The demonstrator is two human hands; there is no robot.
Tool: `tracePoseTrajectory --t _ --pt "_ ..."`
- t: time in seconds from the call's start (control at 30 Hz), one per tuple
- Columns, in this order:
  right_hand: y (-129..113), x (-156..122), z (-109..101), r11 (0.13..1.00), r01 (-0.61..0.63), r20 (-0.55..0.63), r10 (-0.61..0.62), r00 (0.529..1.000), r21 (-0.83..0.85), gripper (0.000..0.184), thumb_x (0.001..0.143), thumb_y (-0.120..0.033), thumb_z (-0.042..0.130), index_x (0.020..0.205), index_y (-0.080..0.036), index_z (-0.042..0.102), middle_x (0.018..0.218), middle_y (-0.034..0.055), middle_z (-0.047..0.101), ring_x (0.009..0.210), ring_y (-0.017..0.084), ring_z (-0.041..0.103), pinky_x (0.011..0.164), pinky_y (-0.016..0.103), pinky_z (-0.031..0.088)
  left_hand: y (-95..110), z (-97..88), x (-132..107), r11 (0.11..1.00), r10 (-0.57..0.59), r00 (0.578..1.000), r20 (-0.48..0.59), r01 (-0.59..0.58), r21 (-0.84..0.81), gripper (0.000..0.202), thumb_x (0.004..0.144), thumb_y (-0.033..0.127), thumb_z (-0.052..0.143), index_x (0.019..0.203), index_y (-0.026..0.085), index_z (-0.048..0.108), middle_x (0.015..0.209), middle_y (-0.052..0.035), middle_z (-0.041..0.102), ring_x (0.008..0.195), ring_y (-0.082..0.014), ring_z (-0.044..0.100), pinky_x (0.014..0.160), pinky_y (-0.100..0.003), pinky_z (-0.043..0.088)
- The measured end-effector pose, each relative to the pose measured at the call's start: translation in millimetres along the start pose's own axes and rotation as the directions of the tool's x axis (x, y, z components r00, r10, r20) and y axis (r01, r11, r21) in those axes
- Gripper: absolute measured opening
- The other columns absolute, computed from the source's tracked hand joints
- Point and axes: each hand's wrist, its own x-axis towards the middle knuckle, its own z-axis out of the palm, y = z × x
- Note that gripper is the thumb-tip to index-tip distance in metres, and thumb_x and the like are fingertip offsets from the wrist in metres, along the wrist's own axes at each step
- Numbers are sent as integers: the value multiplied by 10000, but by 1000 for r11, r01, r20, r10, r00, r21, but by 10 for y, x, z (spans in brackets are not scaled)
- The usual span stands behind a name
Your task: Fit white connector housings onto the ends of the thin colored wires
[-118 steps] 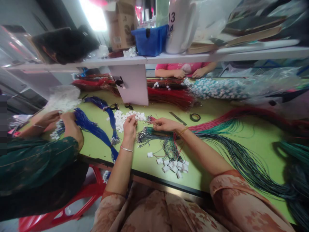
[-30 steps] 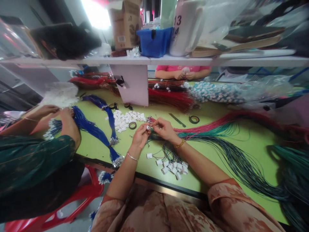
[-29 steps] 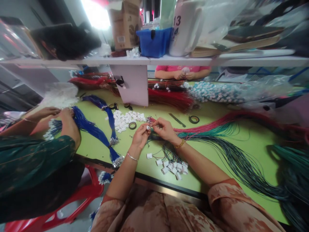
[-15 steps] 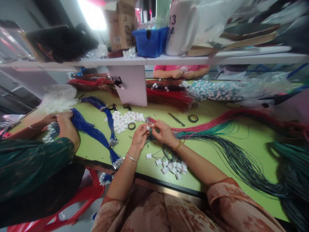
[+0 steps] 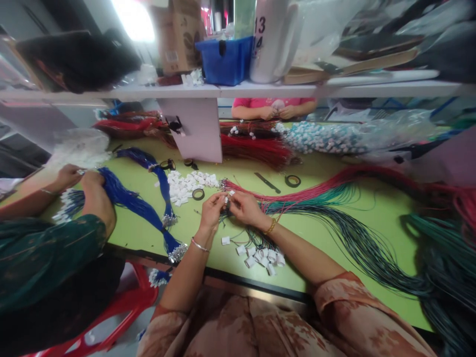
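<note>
Left hand [image 5: 211,212] pinches a small white connector [image 5: 226,199]; right hand [image 5: 246,208] meets it, fingers bunched, grip too small to tell.
Connector's between both hands, above worktop [image 5: 141,223]; slack pinch could drop it, sideways tug could snag dark wires [image 5: 345,233]. Counts: roughly twelve wired connectors [image 5: 263,257], one loose pile [image 5: 182,186] (uncountable), one dark strip [image 5: 267,182], one tape roll [image 5: 293,185] beside it.
</note>
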Motion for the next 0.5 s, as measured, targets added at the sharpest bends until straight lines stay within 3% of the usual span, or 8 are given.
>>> tracePoseTrajectory --t 0.17,0.27,0.33,0.4,0.5 --pt "245 201 -176 990 -59 43 53 998 127 249 890 -302 458 781 -167 637 746 27 633 667 132 517 624 233 363 41 -14 6 1000 -25 1000 -14 25 2 290 611 318 809 829 140 738 745 -39 701 555 -67 500 540 -203 401" --pt "570 405 -347 976 -216 5 216 976 -20 225 849 -303 513 763 -154 659 714 27 652 633 127 515 602 235 347 69 -29 16 999 -39 999 -14 39 -9 268 631 312 794 830 142 740 795 -55 711 574 -70 509 545 -205 407" --pt "771 477 -395 940 -296 132 320 938 -170 147 747 -270 620 679 -148 663 667 28 653 594 119 495 570 237 319 73 -34 18 999 -51 999 -9 51 -4 261 631 309 792 828 145 741 800 -55 711 578 -70 510 548 -205 409" --pt "909 481 -381 921 -332 241 376 895 -202 118 707 -257 650 670 -147 668 651 17 654 576 109 491 554 228 307 66 -33 16 998 -55 998 3 55 -1 261 628 304 793 833 149 741 801 -50 710 577 -69 508 551 -206 409" --pt "987 425 -327 921 -360 246 388 889 -151 159 749 -276 602 683 -145 663 646 6 646 575 103 488 550 220 300 50 -26 11 999 -50 999 17 49 9 255 627 292 793 832 150 742 789 -43 705 573 -67 498 549 -205 401"
